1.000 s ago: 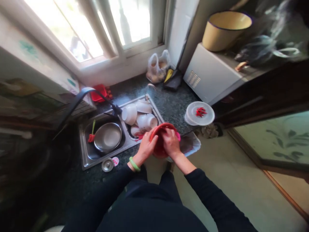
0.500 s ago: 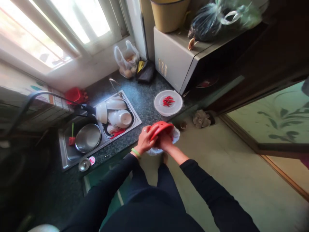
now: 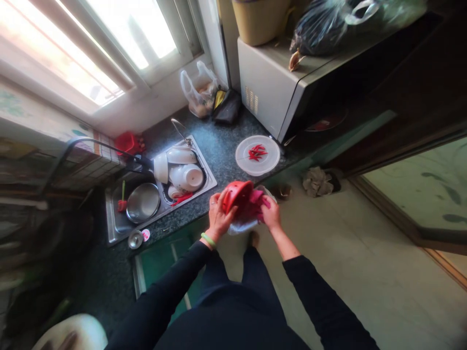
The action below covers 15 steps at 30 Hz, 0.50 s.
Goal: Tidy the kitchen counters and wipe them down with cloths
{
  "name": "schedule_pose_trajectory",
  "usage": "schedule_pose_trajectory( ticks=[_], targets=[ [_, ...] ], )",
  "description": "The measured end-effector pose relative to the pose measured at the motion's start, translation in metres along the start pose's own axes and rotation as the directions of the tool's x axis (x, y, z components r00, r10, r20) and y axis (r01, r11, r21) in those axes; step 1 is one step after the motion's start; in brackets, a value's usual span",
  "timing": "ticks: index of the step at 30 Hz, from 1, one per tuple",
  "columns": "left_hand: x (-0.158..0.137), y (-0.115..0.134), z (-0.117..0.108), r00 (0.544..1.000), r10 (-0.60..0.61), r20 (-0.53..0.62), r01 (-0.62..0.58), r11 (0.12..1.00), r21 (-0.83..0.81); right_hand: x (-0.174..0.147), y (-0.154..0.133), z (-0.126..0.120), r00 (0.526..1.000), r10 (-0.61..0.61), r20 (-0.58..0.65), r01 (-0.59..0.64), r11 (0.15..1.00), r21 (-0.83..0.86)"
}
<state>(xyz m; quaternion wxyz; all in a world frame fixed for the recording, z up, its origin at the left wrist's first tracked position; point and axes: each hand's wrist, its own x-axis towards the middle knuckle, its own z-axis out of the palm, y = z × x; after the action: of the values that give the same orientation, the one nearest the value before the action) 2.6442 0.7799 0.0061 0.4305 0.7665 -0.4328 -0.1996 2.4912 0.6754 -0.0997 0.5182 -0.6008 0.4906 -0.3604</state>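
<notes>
My left hand (image 3: 218, 215) grips the rim of a red colander (image 3: 238, 192), which is tipped steeply on its side. Something crumpled and magenta, soft like a cloth or thin bag (image 3: 254, 201), is bunched in the fingers of my right hand (image 3: 270, 212), beside the colander's open side. Directly beneath both hands is a bin lined with a pale plastic bag (image 3: 241, 227); its inside is mostly hidden. On the counter ahead, several red chillies (image 3: 257, 152) lie on a round whitish lid or plate (image 3: 242, 160).
A steel sink (image 3: 113, 226) at left holds a metal pan (image 3: 143, 203) and stacked white bowls (image 3: 188, 177). Behind the chillies stand a microwave (image 3: 268, 87) and a plastic bag of food (image 3: 200, 99). Right of my feet, crumpled paper (image 3: 316, 182) sits low by the cabinet.
My right hand has come out of the colander and moved right, now with the magenta thing in it. The colander has tipped further on its side in my left hand.
</notes>
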Motion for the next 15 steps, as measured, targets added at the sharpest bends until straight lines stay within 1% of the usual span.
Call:
schedule_pose_trajectory(
  ticks=[1, 2, 3, 4, 5, 6, 7, 8, 9, 10, 11, 12, 13, 14, 15],
  targets=[
    [-0.002, 0.002, 0.004, 1.000, -0.028, -0.007, 0.028, 0.999, -0.027, 0.000, -0.012, 0.012, 0.992, 0.106, -0.062, -0.091, 0.973, 0.210],
    [-0.004, 0.005, 0.009, 0.998, -0.058, -0.011, 0.057, 0.996, -0.063, -0.001, -0.025, 0.026, 0.974, 0.215, -0.072, -0.168, 0.896, 0.412],
    [-0.005, 0.008, 0.013, 0.996, -0.088, -0.018, 0.085, 0.990, -0.110, -0.002, -0.038, 0.040, 0.955, 0.294, -0.031, -0.227, 0.797, 0.560],
    [-0.005, 0.010, 0.016, 0.993, -0.112, -0.029, 0.106, 0.981, -0.160, -0.004, -0.050, 0.054, 0.945, 0.324, 0.035, -0.272, 0.722, 0.636],
    [-0.003, 0.013, 0.018, 0.991, -0.126, -0.044, 0.114, 0.972, -0.205, -0.008, -0.060, 0.066, 0.944, 0.313, 0.105, -0.302, 0.687, 0.661],
    [-0.001, 0.015, 0.018, 0.990, -0.130, -0.057, 0.113, 0.966, -0.234, -0.013, -0.066, 0.073, 0.946, 0.276, 0.168, -0.318, 0.696, 0.644],
    [0.001, 0.016, 0.016, 0.990, -0.125, -0.061, 0.106, 0.965, -0.241, -0.018, -0.069, 0.076, 0.949, 0.222, 0.224, -0.313, 0.748, 0.586],
    [0.004, 0.017, 0.013, 0.992, -0.109, -0.057, 0.094, 0.971, -0.220, -0.023, -0.069, 0.073, 0.949, 0.154, 0.277, -0.276, 0.830, 0.484],
    [0.008, 0.017, 0.008, 0.995, -0.087, -0.039, 0.079, 0.983, -0.168, -0.027, -0.065, 0.067, 0.941, 0.079, 0.328, -0.198, 0.916, 0.349],
    [0.011, 0.016, 0.003, 0.998, -0.063, -0.011, 0.062, 0.994, -0.091, -0.030, -0.060, 0.057, 0.923, 0.007, 0.386, -0.087, 0.978, 0.190],
    [0.014, 0.015, -0.002, 0.999, -0.044, 0.020, 0.044, 0.999, -0.001, -0.032, -0.054, 0.045, 0.894, -0.048, 0.445, 0.040, 0.999, 0.028],
    [0.016, 0.014, -0.007, 0.999, -0.030, 0.043, 0.026, 0.996, 0.089, -0.032, -0.049, 0.031, 0.867, -0.081, 0.491, 0.161, 0.979, -0.122],
    [0.018, 0.013, -0.010, 0.998, -0.020, 0.057, 0.010, 0.986, 0.169, -0.030, -0.044, 0.018, 0.853, -0.095, 0.513, 0.255, 0.934, -0.251],
    [0.018, 0.013, -0.013, 0.998, -0.017, 0.063, 0.002, 0.973, 0.229, -0.026, -0.041, 0.006, 0.857, -0.099, 0.505, 0.313, 0.879, -0.359],
    [0.019, 0.013, -0.014, 0.998, -0.021, 0.064, 0.003, 0.964, 0.267, -0.022, -0.040, -0.004, 0.878, -0.106, 0.466, 0.338, 0.828, -0.448]
  ],
)
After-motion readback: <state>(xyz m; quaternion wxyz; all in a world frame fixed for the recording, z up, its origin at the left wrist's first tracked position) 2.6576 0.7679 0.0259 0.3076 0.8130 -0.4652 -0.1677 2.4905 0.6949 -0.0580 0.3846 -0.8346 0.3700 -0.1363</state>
